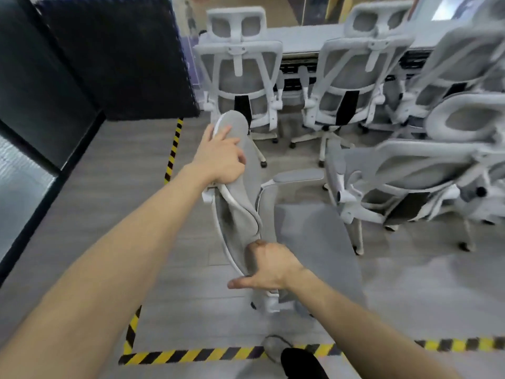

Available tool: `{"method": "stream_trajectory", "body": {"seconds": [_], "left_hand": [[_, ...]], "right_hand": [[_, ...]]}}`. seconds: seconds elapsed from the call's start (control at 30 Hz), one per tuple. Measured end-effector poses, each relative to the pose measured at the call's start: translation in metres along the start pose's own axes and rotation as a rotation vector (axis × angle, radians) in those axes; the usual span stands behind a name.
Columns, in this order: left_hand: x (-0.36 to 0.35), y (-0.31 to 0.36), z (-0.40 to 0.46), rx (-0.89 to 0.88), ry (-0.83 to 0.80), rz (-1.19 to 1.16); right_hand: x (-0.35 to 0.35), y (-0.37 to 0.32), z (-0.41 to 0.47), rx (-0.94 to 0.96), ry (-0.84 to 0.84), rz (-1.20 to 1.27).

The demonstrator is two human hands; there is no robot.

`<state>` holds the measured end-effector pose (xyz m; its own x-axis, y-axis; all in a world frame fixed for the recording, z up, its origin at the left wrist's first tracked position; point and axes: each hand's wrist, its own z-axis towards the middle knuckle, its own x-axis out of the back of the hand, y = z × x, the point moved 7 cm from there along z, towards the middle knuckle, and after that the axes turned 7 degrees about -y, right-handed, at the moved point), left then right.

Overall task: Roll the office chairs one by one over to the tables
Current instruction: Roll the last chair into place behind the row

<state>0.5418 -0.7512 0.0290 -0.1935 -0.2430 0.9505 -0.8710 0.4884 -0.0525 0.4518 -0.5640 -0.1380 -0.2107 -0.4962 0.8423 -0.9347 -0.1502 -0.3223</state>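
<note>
On the grey floor [114, 203], a person holds a grey office chair [240, 203].
Left hand [218, 157] fingers curl over its headrest [232, 129]; right hand [269, 266] grips the backrest edge, thumb out.

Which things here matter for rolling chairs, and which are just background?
Job: grey mesh office chair gripped by left hand and right hand; parked grey chairs; long white table.

Background: yellow-black floor tape; dark foam panel; black glass partition.
</note>
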Motion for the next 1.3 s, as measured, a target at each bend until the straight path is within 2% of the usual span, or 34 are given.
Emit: {"method": "stream_trajectory", "body": {"seconds": [0.1,0.2,0.27,0.37,0.57,0.83,0.9,1.0,1.07,1.13,1.3], "left_hand": [[-0.006,-0.003,-0.016,-0.012,-0.038,0.026],[-0.013,-0.011,-0.043,-0.019,-0.033,0.003],[-0.019,-0.02,-0.066,-0.015,-0.024,-0.014],[-0.029,-0.042,-0.099,0.015,0.006,-0.036],[-0.05,-0.089,-0.147,0.055,0.038,-0.047],[-0.058,-0.123,-0.167,0.164,0.057,-0.068],[-0.065,-0.129,-0.174,0.099,0.099,-0.104],[-0.067,-0.134,-0.189,-0.149,0.208,-0.189],[-0.066,-0.142,-0.198,-0.306,0.241,-0.103],[-0.069,-0.159,-0.195,-0.323,0.225,0.053],[-0.062,-0.163,-0.163,-0.183,0.185,0.157]], "right_hand": [[-0.023,-0.031,-0.012,-0.177,0.103,0.008],[-0.047,-0.054,-0.021,-0.38,0.206,0.147],[-0.054,-0.068,-0.027,-0.422,0.289,0.158],[-0.062,-0.09,-0.032,-0.392,0.371,0.096],[-0.083,-0.137,-0.028,-0.29,0.393,0.034],[-0.069,-0.133,-0.023,-0.189,0.281,0.134],[-0.066,-0.125,-0.025,-0.181,0.246,0.182],[-0.051,-0.105,-0.03,-0.192,0.214,0.251],[-0.039,-0.09,-0.032,-0.24,0.207,0.235],[-0.03,-0.081,-0.031,-0.285,0.255,0.16],[-0.019,-0.079,-0.022,-0.256,0.527,0.075]]}}
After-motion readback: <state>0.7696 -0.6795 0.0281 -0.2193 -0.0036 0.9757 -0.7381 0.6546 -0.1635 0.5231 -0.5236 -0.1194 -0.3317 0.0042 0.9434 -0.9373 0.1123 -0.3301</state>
